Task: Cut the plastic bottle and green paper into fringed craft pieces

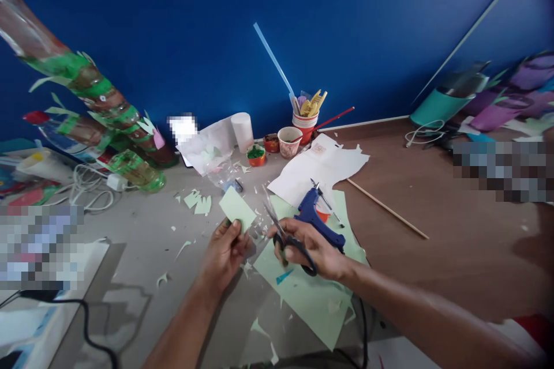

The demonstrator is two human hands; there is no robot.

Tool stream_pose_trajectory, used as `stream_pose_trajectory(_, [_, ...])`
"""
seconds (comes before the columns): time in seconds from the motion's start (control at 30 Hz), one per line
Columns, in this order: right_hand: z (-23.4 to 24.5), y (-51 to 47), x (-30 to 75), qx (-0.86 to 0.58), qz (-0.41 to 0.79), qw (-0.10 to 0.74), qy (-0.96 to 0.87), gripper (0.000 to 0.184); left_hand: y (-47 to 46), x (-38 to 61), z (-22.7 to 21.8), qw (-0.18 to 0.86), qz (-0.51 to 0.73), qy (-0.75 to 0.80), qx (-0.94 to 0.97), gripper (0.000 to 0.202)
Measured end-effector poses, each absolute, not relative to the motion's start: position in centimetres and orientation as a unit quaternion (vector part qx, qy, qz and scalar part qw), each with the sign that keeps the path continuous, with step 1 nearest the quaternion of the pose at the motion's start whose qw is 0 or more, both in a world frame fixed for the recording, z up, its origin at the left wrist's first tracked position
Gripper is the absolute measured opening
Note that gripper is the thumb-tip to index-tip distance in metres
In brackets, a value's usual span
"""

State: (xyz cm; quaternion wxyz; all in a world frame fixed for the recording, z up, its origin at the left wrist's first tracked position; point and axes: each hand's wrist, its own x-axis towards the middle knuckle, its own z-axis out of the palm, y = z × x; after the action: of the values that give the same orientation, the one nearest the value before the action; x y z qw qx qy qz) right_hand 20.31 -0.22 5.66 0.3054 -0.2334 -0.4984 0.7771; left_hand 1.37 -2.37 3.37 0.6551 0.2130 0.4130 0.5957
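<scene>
A small pale green paper rectangle [238, 208] is pinched between the thumb and fingers of my left hand [227, 248]. My right hand [309, 248] grips a pair of scissors [298, 251] by the black handles, its metal blades pointing up and away near the paper but apart from it. Under my right hand lies a larger light green paper sheet [320, 317]. A blue glue gun [320, 219] rests on that sheet just beyond my right hand. Cut green paper pieces [199, 202] and scraps are scattered on the grey surface left of my hands.
Behind, a white sheet [322, 164], a paint pot [255, 154], a white cup [289, 141] and a red cup [305, 124] with plastic cutlery stand near the blue wall. At left leans a brown-green bottle trunk [104, 98]. A wooden stick [387, 207] lies right.
</scene>
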Motion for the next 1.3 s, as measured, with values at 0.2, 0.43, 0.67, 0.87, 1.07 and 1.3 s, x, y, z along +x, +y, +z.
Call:
stream_pose_trajectory(0.2, [5.4, -0.4, 20.6, -0.164, 0.82, 0.241, -0.492, 0.056, -2.2, 0.9, 3.3, 0.674, 0.625, 0.352, 0.175, 0.028])
stream_pose_trajectory(0.43, [5.2, -0.6, 20.4, -0.159, 0.838, 0.207, -0.48, 0.058, -2.1, 0.4, 2.9, 0.686, 0.642, 0.31, 0.146, 0.024])
stream_pose_trajectory(0.67, [5.0, -0.6, 20.2, -0.158, 0.846, 0.203, -0.467, 0.06, -2.1, 0.3, 2.8, 0.689, 0.637, 0.314, 0.144, 0.027])
stream_pose_trajectory(0.87, [5.0, -0.7, 20.2, -0.151, 0.846, 0.206, -0.469, 0.057, -2.1, 0.4, 3.0, 0.688, 0.636, 0.313, 0.156, 0.028])
stream_pose_trajectory(1.07, [4.6, -0.6, 20.3, -0.129, 0.852, 0.214, -0.459, 0.056, -2.1, 0.3, 2.9, 0.693, 0.635, 0.298, 0.167, 0.027])
stream_pose_trajectory(1.3, [4.3, -0.6, 20.3, -0.117, 0.853, 0.226, -0.456, 0.056, -2.0, 0.1, 2.8, 0.695, 0.63, 0.294, 0.183, 0.027])
